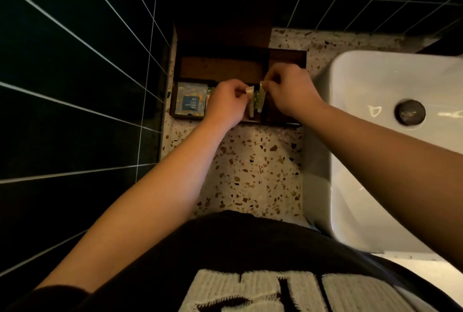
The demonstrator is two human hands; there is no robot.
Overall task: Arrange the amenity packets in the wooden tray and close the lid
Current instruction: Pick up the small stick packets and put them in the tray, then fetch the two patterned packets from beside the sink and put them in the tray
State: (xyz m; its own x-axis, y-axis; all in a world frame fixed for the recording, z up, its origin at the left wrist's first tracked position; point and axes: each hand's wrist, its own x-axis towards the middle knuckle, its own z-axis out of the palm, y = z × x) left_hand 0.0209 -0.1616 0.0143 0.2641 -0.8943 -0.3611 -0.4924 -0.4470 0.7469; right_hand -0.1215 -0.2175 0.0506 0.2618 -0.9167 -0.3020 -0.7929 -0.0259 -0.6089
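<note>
Left hand (226, 101) and right hand (288, 91) each pinch the top edge of an upright packet (260, 97) over the middle of the wooden tray (286, 57), a shower-cap sachet (191, 97) lying flat at its left end. Risk: packets left on edge (none lies flat here) may block the lid (221, 69), which lies at the far side, or tip over once released.

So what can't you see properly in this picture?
All in the head view:
- Packets in the middle of the wooden tray: covered by the left hand and right hand.
- Lid: dark shadow blurs its shape.
- Small print on the shower cap packet: too tiny.
- Sink: cut off by the right edge.
</note>
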